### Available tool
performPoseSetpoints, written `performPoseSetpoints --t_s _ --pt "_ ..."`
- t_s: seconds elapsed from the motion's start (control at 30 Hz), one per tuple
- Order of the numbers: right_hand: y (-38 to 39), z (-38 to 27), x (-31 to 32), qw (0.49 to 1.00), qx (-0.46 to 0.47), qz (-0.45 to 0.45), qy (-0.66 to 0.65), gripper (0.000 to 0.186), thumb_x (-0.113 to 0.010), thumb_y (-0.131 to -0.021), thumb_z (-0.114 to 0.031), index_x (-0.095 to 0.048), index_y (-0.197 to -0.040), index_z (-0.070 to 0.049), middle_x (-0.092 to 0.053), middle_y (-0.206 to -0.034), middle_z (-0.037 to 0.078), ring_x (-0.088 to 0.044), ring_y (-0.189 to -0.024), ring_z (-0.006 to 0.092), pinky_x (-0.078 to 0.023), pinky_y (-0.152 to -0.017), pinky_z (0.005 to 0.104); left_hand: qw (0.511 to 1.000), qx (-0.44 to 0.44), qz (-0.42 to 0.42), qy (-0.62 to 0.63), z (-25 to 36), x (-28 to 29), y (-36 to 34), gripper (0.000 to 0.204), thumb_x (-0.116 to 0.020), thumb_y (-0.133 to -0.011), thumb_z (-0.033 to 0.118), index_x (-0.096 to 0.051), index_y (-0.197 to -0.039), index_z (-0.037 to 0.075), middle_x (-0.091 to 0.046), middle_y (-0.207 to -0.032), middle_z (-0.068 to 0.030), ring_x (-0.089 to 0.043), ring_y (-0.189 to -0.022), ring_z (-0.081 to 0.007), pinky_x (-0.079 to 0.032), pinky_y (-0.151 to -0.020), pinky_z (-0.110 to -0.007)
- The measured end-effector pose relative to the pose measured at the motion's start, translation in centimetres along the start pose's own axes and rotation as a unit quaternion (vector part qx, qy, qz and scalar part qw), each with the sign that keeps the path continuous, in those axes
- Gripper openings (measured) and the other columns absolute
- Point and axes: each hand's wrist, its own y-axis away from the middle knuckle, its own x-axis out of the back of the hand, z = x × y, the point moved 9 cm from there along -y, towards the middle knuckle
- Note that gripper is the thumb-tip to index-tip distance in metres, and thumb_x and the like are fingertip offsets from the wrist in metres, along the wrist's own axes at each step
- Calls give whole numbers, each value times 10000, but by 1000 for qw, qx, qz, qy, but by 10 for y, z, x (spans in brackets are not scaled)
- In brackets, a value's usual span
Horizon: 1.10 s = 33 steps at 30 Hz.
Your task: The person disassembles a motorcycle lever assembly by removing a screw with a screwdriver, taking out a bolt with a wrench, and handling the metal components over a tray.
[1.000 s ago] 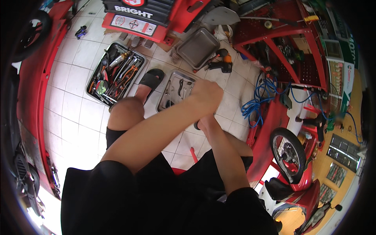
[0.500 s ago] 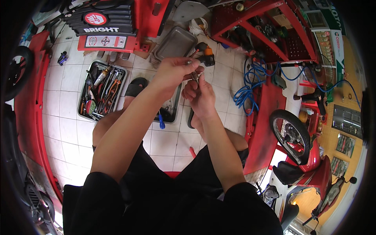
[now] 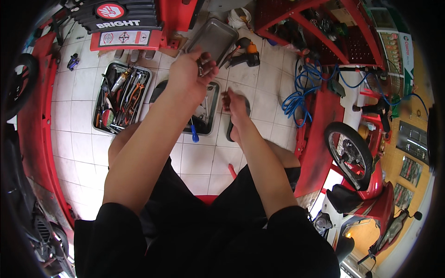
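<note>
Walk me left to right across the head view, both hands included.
Black tyre at the left edge → small purple-and-black item on the floor → tray of hand tools → left hand → right hand → coiled part of the blue hose → spoked motorcycle wheel.

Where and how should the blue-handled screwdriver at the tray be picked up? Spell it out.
Take the blue-handled screwdriver by its handle, probably best from the near side, pinching across it from left and right. The handle is thicker than the shaft, juts past the near edge of the metal tray and points toward the picture's lower edge, while the thin shaft runs back toward the tray.
</note>
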Motion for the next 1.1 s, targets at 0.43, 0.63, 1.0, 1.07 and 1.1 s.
performPoseSetpoints --t_s 0.43,0.63,1.0,1.07,1.1 --pt "-62 191 22 762 -43 10 647 216 -569 -811 -200 -716 -873 -54 -687 -952 209 -661 -911 391 -542 -814 447 998 -41 22 -32 8 -8 19 190 -531 -939 112 -558 -1089 -1 -565 -969 -102 -531 -881 -223 -434 -842 -366" --pt "-88 172 -8 763 -55 46 643 253 -608 -795 -227 -710 -965 -70 -683 -1016 189 -651 -998 360 -540 -858 441 999 -35 -16 -26 6 -6 20 229 -518 -940 118 -543 -1143 14 -570 -995 -79 -521 -896 -201 -389 -873 -360" --pt "-98 176 -48 694 -48 -122 708 330 -654 -751 -226 -709 -1041 -80 -677 -1084 159 -652 -1034 333 -543 -874 426 999 -25 -32 13 19 1 16 181 -495 -950 160 -589 -1033 29 -592 -996 -93 -548 -908 -222 -394 -893 -387" --pt "-105 172 -34 722 -44 -43 689 349 -650 -797 -295 -689 -1057 -65 -669 -1080 172 -645 -1037 344 -536 -883 431 998 -18 -59 7 17 -5 19 259 -385 -994 131 -530 -1110 -50 -577 -1053 -155 -517 -943 -240 -402 -876 -376" --pt "-111 173 -32 722 -45 -45 689 349 -650 -797 -295 -689 -1057 -65 -669 -1080 172 -645 -1037 344 -536 -883 431 998 -17 -58 6 16 -3 19 259 -385 -994 131 -530 -1110 -50 -577 -1053 -155 -517 -943 -240 -402 -876 -376"
